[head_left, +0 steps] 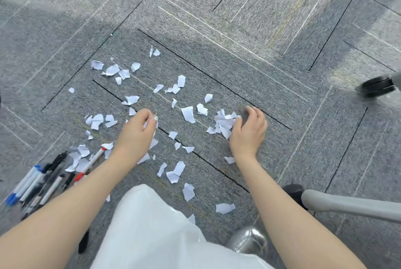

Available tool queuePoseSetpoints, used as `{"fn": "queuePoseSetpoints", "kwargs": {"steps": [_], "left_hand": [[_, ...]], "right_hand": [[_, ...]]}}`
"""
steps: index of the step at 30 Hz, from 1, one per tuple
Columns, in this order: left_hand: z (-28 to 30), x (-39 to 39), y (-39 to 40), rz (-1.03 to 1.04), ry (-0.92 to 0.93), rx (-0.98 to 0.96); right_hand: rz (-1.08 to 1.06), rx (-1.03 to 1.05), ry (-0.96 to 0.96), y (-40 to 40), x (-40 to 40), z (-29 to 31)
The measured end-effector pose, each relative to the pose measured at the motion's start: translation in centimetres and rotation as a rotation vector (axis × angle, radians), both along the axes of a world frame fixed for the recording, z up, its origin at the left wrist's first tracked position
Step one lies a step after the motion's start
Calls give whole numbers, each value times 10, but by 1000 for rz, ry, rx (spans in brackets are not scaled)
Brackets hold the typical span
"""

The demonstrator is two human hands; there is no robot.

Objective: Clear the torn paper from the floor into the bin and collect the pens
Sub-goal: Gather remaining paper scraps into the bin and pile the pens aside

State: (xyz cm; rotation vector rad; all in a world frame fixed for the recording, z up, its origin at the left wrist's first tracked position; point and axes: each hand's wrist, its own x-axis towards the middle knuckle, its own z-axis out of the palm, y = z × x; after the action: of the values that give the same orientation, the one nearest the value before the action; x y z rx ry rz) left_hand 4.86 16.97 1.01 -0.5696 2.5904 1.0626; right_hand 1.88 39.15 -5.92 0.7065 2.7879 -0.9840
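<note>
Right hand (pixel 248 129): fingers curled round a bunched wad of paper scraps (pixel 224 123), wad resting on the carpet (pixel 238 36). Left hand (pixel 138 129): thumb and fingertips pinching a small scrap just off the floor.

Around the hands: torn paper (pixel 188 114) scattered widely, from near the knees out past both hands. Pens (pixel 36 182) heaped at lower left, several scraps lying among and over them. Bin not in view. Chair leg (pixel 347 203) and caster (pixel 378 86) at right.

Risks, as judged:
- Wad loosely gathered; small bits likely to drop when lifted.
- Scraps tucked among pens easily missed.
- Thin pieces flat on carpet pile hard to pinch, slow going.
- Far scraps at top left likely overlooked.
</note>
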Motion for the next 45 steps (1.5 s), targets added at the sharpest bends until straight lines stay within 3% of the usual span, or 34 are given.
{"fn": "queuePoseSetpoints", "kwargs": {"steps": [5, 8, 12, 17, 19, 21, 23, 25, 32, 37, 41, 45], "left_hand": [[-4, 6, -13, 105, 2, -5], [-1, 10, -18, 117, 35, -9], [-3, 13, -27, 143, 50, -1], [-3, 15, -27, 154, 24, -28], [-2, 14, -26, 151, 27, -40], [-3, 14, -25, 147, 16, -52], [-6, 14, -25, 151, 20, -33], [-10, 16, -25, 157, 15, -15], [-6, 18, -28, 166, 9, -6], [0, 15, -41, 193, 18, 20], [9, 11, -60, 212, 27, 9], [38, -10, -89, 314, 191, 49]], "right_hand": [[474, -122, 10, -63, 27, 15], [400, -70, 118, -59, -9, 6], [416, 86, 21, -49, -47, -3], [895, 44, 16, -70, 4, 3], [829, 28, 126, -64, 13, 4], [604, 39, 179, -51, 9, 2], [362, 60, 99, -35, 6, -3], [288, 87, 9, -32, 11, -8], [804, 140, 94, -93, 27, -16], [970, 221, 252, -96, 6, -24], [1218, 268, 340, -101, -27, -20], [1514, 397, 126, -110, -52, -3]]}}
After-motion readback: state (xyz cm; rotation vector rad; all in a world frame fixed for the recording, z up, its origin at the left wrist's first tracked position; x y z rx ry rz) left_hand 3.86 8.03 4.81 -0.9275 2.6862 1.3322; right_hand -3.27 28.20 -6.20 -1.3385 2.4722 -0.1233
